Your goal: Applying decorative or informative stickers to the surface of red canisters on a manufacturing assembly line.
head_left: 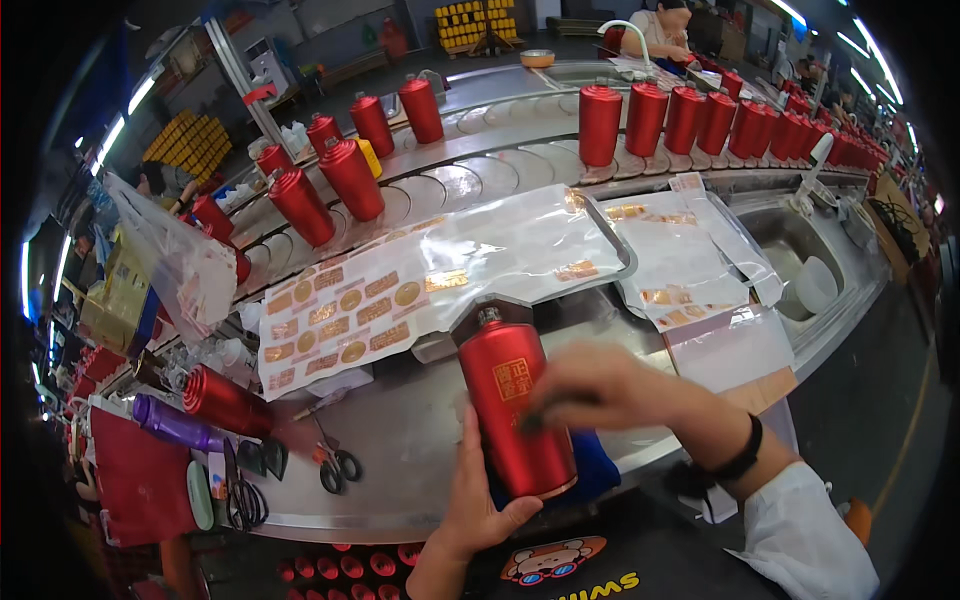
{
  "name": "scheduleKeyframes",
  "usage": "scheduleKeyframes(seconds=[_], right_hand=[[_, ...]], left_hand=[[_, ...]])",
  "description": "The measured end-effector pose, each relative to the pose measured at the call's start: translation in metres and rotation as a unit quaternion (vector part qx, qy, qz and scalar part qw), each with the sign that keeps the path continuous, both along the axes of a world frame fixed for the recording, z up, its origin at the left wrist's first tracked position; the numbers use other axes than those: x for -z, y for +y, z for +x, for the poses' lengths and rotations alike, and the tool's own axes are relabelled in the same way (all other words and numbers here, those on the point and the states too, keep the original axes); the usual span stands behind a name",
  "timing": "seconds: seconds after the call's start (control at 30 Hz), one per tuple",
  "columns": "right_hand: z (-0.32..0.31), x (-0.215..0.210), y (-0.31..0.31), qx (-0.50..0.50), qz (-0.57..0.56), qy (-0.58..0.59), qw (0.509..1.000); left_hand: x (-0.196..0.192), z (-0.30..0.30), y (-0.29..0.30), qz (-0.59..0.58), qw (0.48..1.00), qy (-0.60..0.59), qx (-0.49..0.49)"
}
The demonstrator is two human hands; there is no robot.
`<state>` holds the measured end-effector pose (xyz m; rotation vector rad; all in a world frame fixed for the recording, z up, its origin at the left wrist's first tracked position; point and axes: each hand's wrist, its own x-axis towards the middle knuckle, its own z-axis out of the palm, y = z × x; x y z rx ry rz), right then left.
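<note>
Red metallic bottle (508,432), marked with a square of gold characters (513,380), tilts in the cradling left hand (474,505); the blurred right hand (622,385) pinches a dark object (545,410) at its front. Beyond both lies a glossy gold-sticker sheet (420,306).

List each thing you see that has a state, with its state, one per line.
Held red bottle: neck pointing away from the person
Left hand: gripping that bottle
Right hand: motion-blurred, holding a dark object over the bottle's front
Sticker sheet: spread out, gold stickers clustered toward its left
Scissors: lying on the metal table
Purple bottle: lying down
Right-hand conveyor bottles: upright
</note>
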<state>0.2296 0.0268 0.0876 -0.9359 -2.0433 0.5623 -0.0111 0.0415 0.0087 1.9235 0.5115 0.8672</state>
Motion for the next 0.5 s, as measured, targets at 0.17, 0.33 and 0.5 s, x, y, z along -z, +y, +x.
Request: scheduleKeyframes(seconds=[0.17,0.33,0.5], right_hand=[[-0.002,-0.017,0.021,0.069,0.041,-0.069,0.994],[-0.012,-0.027,0.046,0.217,0.140,-0.211,0.943],[-0.005,-0.021,0.029,0.184,0.069,-0.154,0.968]], left_hand=[[0.006,-0.004,-0.019,0.021,0.997,0.062,-0.052],[0.005,-0.001,-0.020,0.032,0.995,0.065,-0.070],[0.012,-0.001,-0.026,0.036,0.994,0.045,-0.095]])
